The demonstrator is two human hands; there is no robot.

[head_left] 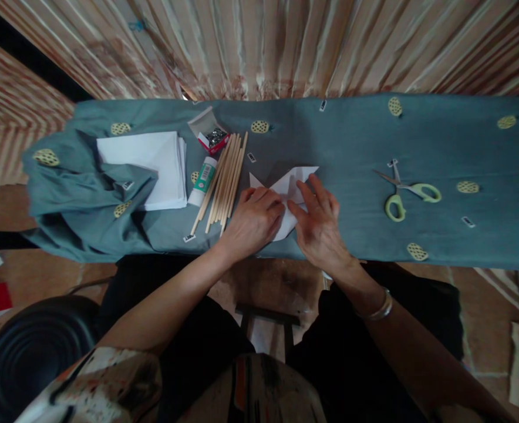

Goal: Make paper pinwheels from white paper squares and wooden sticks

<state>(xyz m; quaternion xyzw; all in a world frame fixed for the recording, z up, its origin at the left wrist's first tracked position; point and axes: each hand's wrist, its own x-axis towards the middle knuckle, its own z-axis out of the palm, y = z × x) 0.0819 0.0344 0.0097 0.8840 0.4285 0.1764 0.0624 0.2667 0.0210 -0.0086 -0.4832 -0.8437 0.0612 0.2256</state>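
Both hands flat on the folded white paper [292, 187] at the table's near edge - left hand [250, 220] pinning it, right hand [319, 226] pressing a crease, neither clenched; my guess: paper could skid on the blue cloth [351, 141]; crooked fold.

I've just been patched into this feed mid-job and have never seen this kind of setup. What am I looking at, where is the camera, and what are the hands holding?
There is no machine here: a person works with two bare hands. The single picture comes from a camera worn on their head, looking down over a table under a blue-green cloth. The left hand and right hand both press on a folded white paper, fingers flat on it. To the left lie a bundle of wooden sticks, a glue tube, a small box of staples or clips and a stack of white paper. To the right lie green-handled scissors, untouched.
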